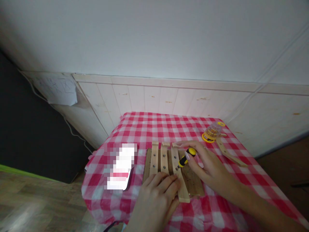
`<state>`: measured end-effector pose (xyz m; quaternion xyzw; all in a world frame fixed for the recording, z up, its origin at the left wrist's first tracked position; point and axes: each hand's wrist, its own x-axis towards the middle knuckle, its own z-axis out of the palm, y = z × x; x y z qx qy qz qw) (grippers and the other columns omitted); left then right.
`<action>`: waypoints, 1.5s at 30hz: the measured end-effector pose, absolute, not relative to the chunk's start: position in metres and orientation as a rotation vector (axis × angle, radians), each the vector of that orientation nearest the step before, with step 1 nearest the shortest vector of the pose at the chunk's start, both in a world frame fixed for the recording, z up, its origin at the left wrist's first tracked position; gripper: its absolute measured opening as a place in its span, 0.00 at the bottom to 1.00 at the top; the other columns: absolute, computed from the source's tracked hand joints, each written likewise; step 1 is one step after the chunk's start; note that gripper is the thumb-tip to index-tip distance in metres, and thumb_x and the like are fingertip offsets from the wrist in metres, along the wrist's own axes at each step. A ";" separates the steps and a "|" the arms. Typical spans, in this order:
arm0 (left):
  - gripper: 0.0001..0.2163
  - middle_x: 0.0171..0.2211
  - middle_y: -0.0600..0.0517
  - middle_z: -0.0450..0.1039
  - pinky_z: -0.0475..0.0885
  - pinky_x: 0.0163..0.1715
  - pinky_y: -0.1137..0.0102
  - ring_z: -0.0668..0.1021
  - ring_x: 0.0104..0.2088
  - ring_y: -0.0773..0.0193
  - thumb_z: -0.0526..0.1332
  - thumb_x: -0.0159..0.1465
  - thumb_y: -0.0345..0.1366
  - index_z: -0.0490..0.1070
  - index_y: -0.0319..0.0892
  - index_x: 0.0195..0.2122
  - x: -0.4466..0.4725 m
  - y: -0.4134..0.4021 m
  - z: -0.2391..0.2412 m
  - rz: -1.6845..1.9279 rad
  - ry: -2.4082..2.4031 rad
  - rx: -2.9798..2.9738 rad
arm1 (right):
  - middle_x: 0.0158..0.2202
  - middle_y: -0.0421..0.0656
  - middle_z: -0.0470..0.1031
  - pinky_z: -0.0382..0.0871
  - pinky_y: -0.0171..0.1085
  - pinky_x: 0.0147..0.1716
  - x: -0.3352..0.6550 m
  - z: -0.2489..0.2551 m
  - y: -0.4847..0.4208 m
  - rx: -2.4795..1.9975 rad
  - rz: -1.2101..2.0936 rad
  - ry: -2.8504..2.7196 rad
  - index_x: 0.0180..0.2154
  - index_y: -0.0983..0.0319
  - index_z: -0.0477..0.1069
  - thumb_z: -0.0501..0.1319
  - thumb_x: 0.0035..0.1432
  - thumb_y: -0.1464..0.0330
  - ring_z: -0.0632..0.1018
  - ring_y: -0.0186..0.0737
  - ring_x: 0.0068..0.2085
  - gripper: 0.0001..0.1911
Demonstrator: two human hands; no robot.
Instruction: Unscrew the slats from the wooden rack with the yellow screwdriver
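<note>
My right hand [205,158] grips a short yellow-and-black screwdriver [187,157] between thumb and fingers, tilted. Its tip meets a screw in the rightmost of three pale wooden strips, a curved strip [183,190]. My left hand [160,190] lies across the lower part of the strips, fingers bent and pressed against that curved strip; it hides the lower ends of the left strip [154,158] and middle strip [164,158]. Dark screws show in all three. Beneath them is a brown wooden board [193,182] with rows of small holes.
A red-and-white checked tablecloth [149,125] covers the table. A phone with a blurred screen [120,167] lies left of the board. At the right stand a clear bit case with yellow ends [212,132] and another curved wooden strip [229,154]. A panelled wall [156,96] is behind.
</note>
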<state>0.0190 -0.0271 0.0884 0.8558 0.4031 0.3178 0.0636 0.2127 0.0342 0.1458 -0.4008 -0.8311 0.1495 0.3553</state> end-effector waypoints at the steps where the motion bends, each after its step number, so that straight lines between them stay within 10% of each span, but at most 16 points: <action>1: 0.12 0.47 0.53 0.81 0.80 0.42 0.58 0.80 0.44 0.53 0.68 0.63 0.32 0.75 0.42 0.48 0.019 -0.027 0.088 0.958 1.220 2.584 | 0.42 0.47 0.79 0.77 0.41 0.40 0.214 0.146 0.034 -1.042 0.420 -2.125 0.46 0.57 0.66 0.54 0.64 0.72 0.81 0.43 0.43 0.09; 27: 0.12 0.48 0.53 0.80 0.79 0.42 0.58 0.80 0.45 0.53 0.65 0.66 0.32 0.74 0.42 0.50 0.019 -0.028 0.088 0.905 1.203 2.594 | 0.34 0.37 0.65 0.68 0.36 0.32 0.186 0.114 0.034 -0.937 0.763 -1.827 0.40 0.53 0.55 0.50 0.71 0.62 0.71 0.36 0.33 0.05; 36: 0.13 0.49 0.52 0.80 0.79 0.44 0.58 0.80 0.45 0.54 0.65 0.64 0.30 0.74 0.42 0.50 0.018 -0.029 0.088 0.860 1.215 2.607 | 0.34 0.40 0.62 0.69 0.39 0.34 0.198 0.123 0.031 -1.065 0.262 -1.863 0.37 0.55 0.59 0.56 0.66 0.70 0.69 0.40 0.35 0.05; 45: 0.16 0.49 0.52 0.79 0.80 0.45 0.57 0.79 0.46 0.52 0.68 0.61 0.28 0.74 0.41 0.51 0.018 -0.029 0.091 0.810 1.220 2.582 | 0.46 0.45 0.74 0.74 0.41 0.46 0.204 0.127 0.024 -0.962 0.219 -2.013 0.54 0.53 0.70 0.52 0.67 0.74 0.77 0.42 0.47 0.18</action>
